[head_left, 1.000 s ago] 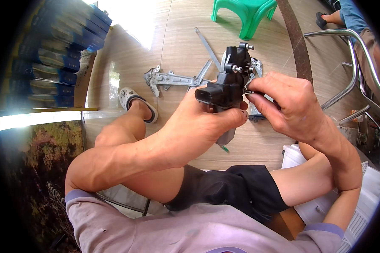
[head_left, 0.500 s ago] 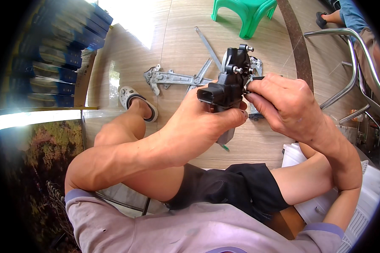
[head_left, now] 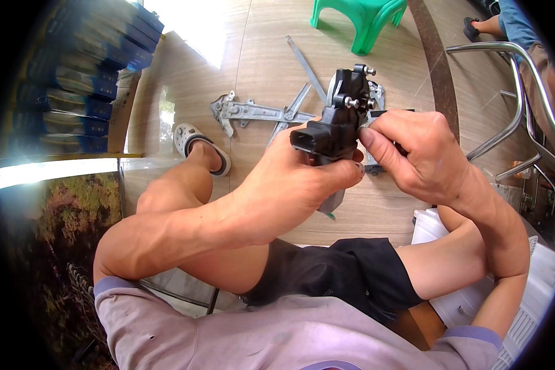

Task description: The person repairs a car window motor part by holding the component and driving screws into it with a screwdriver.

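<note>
My left hand is wrapped round a black window motor, with the thumb across its lower part. A rectangular connector socket on the motor points toward the left, and several short silvery posts stick out of its upper right side. Beside the motor's right side my right hand is closed, thumb against bent forefinger. A thin dark piece shows along its fingers, but what it pinches is mostly hidden. Beyond the hands, a grey metal window regulator with crossed arms and a toothed end lies on the floor.
A green plastic stool stands at the far side. A chrome-framed chair is on the right, near another person's leg. Stacked blue boxes fill the left. A white plastic crate sits at the lower right.
The right hand's fingertips have shifted slightly and its grip has rolled, with the thumb now more in view. My left hand and the motor have barely moved.
</note>
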Action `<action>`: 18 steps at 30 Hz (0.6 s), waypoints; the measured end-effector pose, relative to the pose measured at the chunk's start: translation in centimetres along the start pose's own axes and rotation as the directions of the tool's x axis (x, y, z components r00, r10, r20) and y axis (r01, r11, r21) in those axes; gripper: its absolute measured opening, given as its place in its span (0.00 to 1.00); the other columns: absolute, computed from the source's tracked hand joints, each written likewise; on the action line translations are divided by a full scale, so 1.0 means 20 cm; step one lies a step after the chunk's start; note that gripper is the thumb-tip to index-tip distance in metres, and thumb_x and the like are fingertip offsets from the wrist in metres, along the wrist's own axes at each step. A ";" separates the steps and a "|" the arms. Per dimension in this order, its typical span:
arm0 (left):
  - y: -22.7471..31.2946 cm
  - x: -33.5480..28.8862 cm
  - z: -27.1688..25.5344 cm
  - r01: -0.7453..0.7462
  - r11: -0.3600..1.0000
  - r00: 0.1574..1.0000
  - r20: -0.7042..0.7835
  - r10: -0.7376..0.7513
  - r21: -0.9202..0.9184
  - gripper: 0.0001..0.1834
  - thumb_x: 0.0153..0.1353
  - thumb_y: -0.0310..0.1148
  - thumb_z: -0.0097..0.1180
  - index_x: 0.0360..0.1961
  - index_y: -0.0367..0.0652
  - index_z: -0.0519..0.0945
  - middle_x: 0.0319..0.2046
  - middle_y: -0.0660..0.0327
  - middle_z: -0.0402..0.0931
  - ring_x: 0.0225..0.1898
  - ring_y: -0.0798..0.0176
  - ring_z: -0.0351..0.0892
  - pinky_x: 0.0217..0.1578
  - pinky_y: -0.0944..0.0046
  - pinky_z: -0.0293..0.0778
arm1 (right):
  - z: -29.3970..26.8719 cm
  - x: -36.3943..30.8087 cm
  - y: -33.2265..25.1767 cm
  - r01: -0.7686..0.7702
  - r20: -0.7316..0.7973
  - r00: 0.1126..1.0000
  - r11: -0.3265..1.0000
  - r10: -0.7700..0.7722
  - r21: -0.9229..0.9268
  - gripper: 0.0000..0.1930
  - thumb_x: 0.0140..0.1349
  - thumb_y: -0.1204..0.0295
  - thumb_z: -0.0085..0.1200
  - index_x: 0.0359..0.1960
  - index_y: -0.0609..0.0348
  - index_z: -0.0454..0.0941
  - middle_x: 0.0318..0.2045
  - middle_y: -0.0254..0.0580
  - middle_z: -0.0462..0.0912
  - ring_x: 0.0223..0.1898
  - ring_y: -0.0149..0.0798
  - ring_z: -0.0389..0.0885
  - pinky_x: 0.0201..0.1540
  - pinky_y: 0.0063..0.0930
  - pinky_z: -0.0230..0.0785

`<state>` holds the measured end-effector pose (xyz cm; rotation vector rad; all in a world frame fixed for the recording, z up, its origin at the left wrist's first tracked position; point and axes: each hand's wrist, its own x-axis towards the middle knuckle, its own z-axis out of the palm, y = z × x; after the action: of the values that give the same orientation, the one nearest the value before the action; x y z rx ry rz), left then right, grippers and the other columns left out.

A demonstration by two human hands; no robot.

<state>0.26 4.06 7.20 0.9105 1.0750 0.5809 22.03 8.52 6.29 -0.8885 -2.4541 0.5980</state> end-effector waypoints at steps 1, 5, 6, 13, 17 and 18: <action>0.00 0.00 0.00 0.002 1.000 1.000 -0.001 -0.002 -0.001 0.14 0.63 0.26 0.63 0.50 0.37 0.83 0.42 0.63 0.83 0.41 0.71 0.77 0.41 0.66 0.72 | 0.00 0.00 0.00 -0.045 0.024 0.999 0.998 0.044 0.037 0.08 0.66 0.73 0.58 0.29 0.62 0.78 0.24 0.49 0.79 0.28 0.54 0.80 0.30 0.44 0.72; 0.00 0.00 -0.01 0.012 1.000 1.000 -0.003 -0.012 0.019 0.14 0.63 0.26 0.63 0.50 0.37 0.83 0.41 0.63 0.83 0.40 0.71 0.78 0.41 0.66 0.72 | 0.01 0.01 0.01 -0.066 0.038 0.997 0.995 0.064 0.069 0.08 0.67 0.72 0.57 0.30 0.63 0.79 0.23 0.50 0.80 0.27 0.56 0.80 0.30 0.44 0.71; 0.00 0.01 0.00 0.002 1.000 1.000 -0.017 -0.002 0.018 0.14 0.63 0.26 0.63 0.50 0.37 0.83 0.41 0.63 0.83 0.41 0.71 0.78 0.41 0.66 0.72 | 0.02 0.01 0.01 -0.037 -0.011 0.999 0.997 0.038 0.072 0.07 0.66 0.73 0.58 0.31 0.62 0.79 0.23 0.50 0.81 0.27 0.55 0.81 0.30 0.43 0.72; 0.01 0.00 0.00 0.007 1.000 0.999 -0.043 -0.008 -0.015 0.14 0.63 0.27 0.64 0.50 0.37 0.83 0.41 0.63 0.84 0.42 0.70 0.79 0.42 0.66 0.72 | 0.02 0.01 0.00 -0.026 -0.101 0.994 0.994 0.036 0.106 0.06 0.62 0.75 0.65 0.39 0.61 0.82 0.26 0.41 0.82 0.19 0.32 0.74 0.23 0.26 0.65; 0.01 -0.01 -0.01 0.013 1.000 1.000 -0.015 -0.014 -0.012 0.13 0.63 0.27 0.64 0.49 0.37 0.83 0.41 0.63 0.84 0.42 0.71 0.78 0.42 0.66 0.72 | 0.00 0.01 -0.01 -0.032 -0.071 0.997 0.991 0.042 0.129 0.07 0.59 0.77 0.64 0.37 0.61 0.79 0.27 0.48 0.84 0.27 0.49 0.85 0.29 0.34 0.75; 0.02 -0.01 -0.02 0.011 1.000 1.000 -0.003 -0.011 -0.009 0.13 0.63 0.27 0.64 0.49 0.37 0.83 0.41 0.63 0.84 0.42 0.71 0.78 0.42 0.66 0.72 | 0.00 0.01 -0.01 0.007 -0.075 0.997 0.992 0.002 0.122 0.07 0.58 0.78 0.64 0.37 0.61 0.80 0.27 0.48 0.85 0.28 0.48 0.85 0.29 0.34 0.75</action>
<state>-0.10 4.18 7.51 0.8954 1.0788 0.5781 21.78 8.50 6.50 -0.8437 -2.3238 0.6935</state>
